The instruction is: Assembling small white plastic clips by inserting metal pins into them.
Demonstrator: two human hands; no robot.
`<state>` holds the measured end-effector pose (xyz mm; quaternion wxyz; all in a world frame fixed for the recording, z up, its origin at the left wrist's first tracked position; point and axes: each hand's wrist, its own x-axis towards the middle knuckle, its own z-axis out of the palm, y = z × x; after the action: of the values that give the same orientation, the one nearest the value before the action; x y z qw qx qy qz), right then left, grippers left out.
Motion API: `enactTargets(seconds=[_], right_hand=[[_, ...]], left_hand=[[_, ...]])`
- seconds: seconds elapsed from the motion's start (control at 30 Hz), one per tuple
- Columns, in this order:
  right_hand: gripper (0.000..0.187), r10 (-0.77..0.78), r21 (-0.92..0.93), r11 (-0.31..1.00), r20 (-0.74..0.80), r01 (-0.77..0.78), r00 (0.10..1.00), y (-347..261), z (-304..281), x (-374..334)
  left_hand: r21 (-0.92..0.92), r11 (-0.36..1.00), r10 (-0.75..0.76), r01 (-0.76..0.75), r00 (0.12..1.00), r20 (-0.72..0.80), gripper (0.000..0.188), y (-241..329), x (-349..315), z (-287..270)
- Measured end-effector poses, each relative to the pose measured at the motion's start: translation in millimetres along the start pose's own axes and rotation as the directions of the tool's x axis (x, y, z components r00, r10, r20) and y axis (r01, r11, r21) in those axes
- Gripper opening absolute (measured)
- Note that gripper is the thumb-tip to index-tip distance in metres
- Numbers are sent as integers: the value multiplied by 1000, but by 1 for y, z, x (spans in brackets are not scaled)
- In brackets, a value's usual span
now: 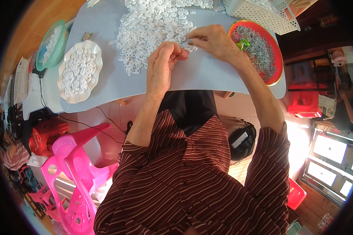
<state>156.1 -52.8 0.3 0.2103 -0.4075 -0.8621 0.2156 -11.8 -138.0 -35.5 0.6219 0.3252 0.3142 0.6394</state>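
A large heap of small white plastic oval pieces with holes (145, 33) spreads over the grey table (117, 88). My left hand (161, 64) is raised at the heap's near edge, its fingers curled in and the thumb side toward the right. Whatever it may hold is hidden. Just right of it, my right hand (213, 41) reaches to the heap's right edge with thumb and fingers drawn together among the white pieces. I cannot make out what lies between its fingertips.
Many small silvery metal parts lie in a red round tray (279, 58) at right, with a bright green scrap (243, 44) on them. A scalloped white dish (61, 84) of similar white pieces stands left, beside a green basket (60, 47). A pink plastic chair (72, 156) stands lower left.
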Motion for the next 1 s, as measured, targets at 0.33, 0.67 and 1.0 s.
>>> enactTargets(seconds=[0.33,0.67,1.0], right_hand=[[16,-49,-135,990,-17,46,999,-2,5,-8],[13,211,212,955,-3,-206,977,-21,-3,-17],[18,403,972,182,63,-147,913,-28,32,-47]], left_hand=[[-6,1000,18,-19,999,-28,24,-2,1,0],[352,906,220,-235,972,83,15,-6,-4,8],[177,984,-15,9,999,33,15,0,-3,17]])
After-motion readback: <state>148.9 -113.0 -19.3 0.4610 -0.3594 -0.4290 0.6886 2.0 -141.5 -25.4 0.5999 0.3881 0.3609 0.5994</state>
